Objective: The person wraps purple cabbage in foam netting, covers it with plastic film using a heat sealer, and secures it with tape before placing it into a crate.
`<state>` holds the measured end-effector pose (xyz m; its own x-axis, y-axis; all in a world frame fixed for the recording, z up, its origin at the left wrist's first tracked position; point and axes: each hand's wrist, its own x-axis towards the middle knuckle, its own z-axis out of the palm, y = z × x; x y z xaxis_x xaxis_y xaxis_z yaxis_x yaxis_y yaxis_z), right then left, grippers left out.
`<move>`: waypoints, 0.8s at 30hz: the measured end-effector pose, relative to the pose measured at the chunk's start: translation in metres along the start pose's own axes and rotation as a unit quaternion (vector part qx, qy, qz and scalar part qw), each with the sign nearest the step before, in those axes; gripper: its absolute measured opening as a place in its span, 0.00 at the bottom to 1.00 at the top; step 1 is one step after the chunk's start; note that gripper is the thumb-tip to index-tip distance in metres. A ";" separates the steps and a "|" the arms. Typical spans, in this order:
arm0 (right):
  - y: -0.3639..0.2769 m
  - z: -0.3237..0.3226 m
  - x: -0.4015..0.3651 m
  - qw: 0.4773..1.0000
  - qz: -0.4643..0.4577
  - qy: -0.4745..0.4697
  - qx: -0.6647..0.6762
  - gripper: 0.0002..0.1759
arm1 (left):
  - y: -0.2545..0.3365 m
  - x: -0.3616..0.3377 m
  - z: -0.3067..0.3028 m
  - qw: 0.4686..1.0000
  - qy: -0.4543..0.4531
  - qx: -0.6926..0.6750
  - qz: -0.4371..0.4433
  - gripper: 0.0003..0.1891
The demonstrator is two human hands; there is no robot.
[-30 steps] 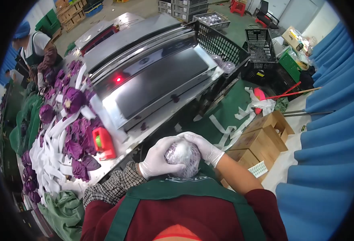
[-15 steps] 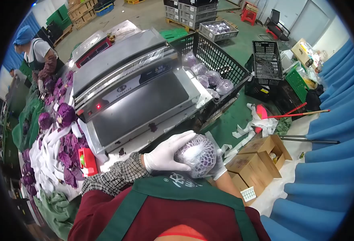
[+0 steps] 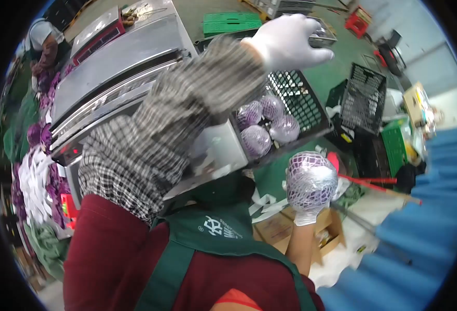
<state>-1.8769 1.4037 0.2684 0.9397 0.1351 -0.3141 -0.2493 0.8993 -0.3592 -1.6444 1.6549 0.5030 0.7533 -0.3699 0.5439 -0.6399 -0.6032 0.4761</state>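
Head: wrapped cabbages (image 3: pixel 256 141) in crate (image 3: pixel 296 93)

Green floor (image 3: pixel 350 52) all around, big steel machine (image 3: pixel 109 67) on the left, 1 empty black crate (image 3: pixel 363 103) beyond it, cardboard boxes (image 3: pixel 272 228) down low, blue padding (image 3: pixel 420 233) along the right edge.

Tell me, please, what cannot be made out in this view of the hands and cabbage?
Head view:
- Right hand: mostly hidden behind wrapped cabbage.
- Left hand: palm turned away, grip unclear.
- Machine: front covered by checked sleeve.
- Crate: near corner hidden by the sleeve.
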 end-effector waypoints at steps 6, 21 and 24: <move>-0.100 -0.009 0.161 0.994 0.010 0.108 0.021 0.50 | -0.159 0.071 0.163 0.948 -0.153 0.192 -0.201 0.25; -0.011 0.042 0.465 0.986 0.136 0.078 -0.065 0.39 | -0.464 -0.099 0.468 0.535 -0.271 0.797 0.072 0.30; 0.010 0.036 0.508 0.989 0.121 0.055 -0.070 0.40 | -0.389 -0.050 0.372 0.854 -0.298 0.342 -0.256 0.37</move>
<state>-1.3932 1.4969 0.1370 0.8189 0.2866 -0.4972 -0.5014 0.7789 -0.3769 -1.3771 1.6451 0.0335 0.9814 -0.1046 -0.1608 -0.1184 -0.9898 -0.0790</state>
